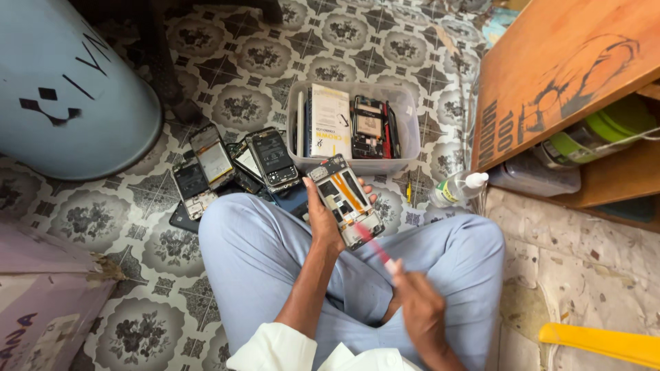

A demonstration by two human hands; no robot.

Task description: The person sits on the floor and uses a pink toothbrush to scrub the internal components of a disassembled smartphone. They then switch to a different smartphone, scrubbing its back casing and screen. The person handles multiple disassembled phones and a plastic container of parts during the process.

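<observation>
My left hand (323, 218) holds an opened phone (346, 200) with its back off, circuit boards and an orange flex cable showing. It is raised above my knees, which are in light blue trousers. My right hand (419, 308), blurred with motion, grips a thin red-handled tool (375, 249) whose tip touches the phone's lower end.
A clear plastic tub (409, 117) of phone parts and a white box stands on the patterned floor ahead. Several dismantled phones (234, 165) lie left of it. A blue barrel (69, 89) is far left, a wooden shelf (564, 69) right, a small clear bottle (459, 189) below it.
</observation>
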